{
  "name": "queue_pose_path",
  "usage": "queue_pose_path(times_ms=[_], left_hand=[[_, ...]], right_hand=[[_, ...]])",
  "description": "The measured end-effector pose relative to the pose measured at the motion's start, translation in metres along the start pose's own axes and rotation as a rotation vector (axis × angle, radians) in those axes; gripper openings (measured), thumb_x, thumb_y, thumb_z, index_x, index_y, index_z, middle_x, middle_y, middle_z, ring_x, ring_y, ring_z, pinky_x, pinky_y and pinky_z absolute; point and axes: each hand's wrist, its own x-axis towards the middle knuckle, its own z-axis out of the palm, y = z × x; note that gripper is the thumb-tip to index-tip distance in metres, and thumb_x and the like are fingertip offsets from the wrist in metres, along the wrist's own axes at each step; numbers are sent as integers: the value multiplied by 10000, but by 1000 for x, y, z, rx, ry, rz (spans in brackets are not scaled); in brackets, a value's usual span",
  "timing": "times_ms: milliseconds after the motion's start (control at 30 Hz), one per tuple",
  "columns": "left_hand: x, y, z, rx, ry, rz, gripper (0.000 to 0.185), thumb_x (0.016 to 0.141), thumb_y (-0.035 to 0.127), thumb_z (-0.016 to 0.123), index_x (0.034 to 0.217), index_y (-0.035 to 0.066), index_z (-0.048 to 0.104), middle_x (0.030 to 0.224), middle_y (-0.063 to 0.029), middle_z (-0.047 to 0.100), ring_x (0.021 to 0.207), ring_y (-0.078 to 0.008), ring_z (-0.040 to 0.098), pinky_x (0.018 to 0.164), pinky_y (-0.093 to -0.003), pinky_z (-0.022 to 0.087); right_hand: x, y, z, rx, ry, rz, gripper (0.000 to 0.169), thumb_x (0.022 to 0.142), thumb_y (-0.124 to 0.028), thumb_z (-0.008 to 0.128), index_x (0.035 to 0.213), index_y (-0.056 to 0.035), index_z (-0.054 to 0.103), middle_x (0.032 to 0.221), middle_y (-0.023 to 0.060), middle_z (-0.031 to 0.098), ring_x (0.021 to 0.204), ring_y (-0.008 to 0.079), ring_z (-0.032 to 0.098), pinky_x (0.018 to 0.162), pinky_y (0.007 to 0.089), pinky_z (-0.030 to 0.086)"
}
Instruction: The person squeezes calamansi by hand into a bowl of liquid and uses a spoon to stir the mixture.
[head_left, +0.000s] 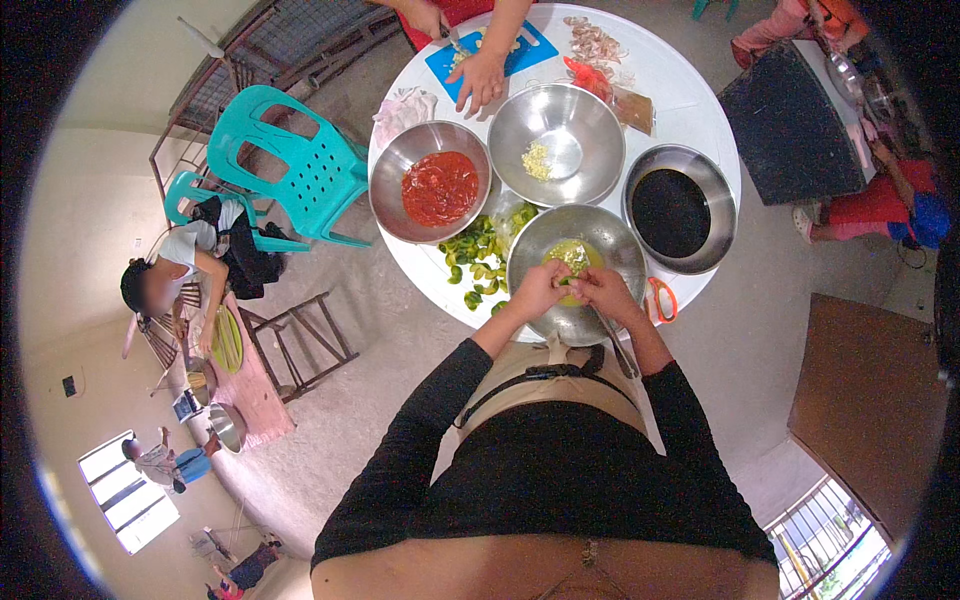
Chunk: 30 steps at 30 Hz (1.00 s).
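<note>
Above a steel bowl (534, 313) of yellowish juice, my left hand (541, 288) and my right hand (606, 294) meet with their fingertips on a small green citrus piece (566, 280). A metal utensil (616, 342) slants out from under my right hand across the bowl's near rim; whether that hand grips it is not clear. Squeezed green citrus halves (480, 255) lie left of the bowl, beside a clear plastic bag (510, 217). Orange-handled scissors (663, 300) rest at the right edge of the table.
On the round white table (697, 82) stand bowls of red sauce (440, 189), chopped garlic (537, 160) and dark liquid (670, 213). Across it, another person's hands (480, 75) work with a knife on a blue cutting board (534, 49). Green plastic chairs (300, 161) stand left.
</note>
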Motion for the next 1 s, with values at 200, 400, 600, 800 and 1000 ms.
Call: queue_pose_path(times_ms=[200, 400, 600, 800, 1000], left_hand=[[6, -16, -20, -589, -362, -357, 206, 827, 238, 543, 874, 38, 529, 727, -25, 547, 638, -80, 504, 575, -209, 414], [5, -12, -14, -855, -337, -434, 176, 853, 252, 507, 863, 76, 516, 761, 2, 544, 677, -61, 501, 607, -192, 418], [7, -8, -10, -808, -356, -338, 152, 827, 175, 540, 943, 78, 523, 758, 14, 534, 679, -64, 504, 603, -193, 409], [11, -11, -12, -942, -331, -380, 206, 817, 125, 535, 1000, 32, 520, 776, -4, 523, 694, -94, 520, 679, -219, 442], [2, -14, -9, -1173, -288, -424, 170, 838, 115, 502, 979, 21, 521, 809, -32, 534, 724, -108, 542, 721, -245, 458]], right_hand=[[-3, -16, 1, 6, 12, -18, 161, 789, -175, 578, 857, -29, 562, 686, -15, 527, 604, 58, 474, 531, 207, 393], [-3, -11, -6, 59, -83, -58, 166, 819, -210, 547, 876, -54, 554, 691, -29, 504, 613, 52, 459, 533, 196, 382], [2, -18, -3, 166, -70, 140, 235, 877, -271, 437, 811, -65, 528, 668, -32, 483, 577, 57, 437, 513, 192, 362], [10, -20, -9, 172, -106, 89, 179, 870, -213, 460, 785, -64, 511, 649, -22, 470, 546, 53, 410, 482, 188, 324], [7, -22, -12, 249, -159, 80, 115, 842, -161, 506, 779, -65, 504, 653, -19, 486, 551, 53, 422, 485, 190, 340]])
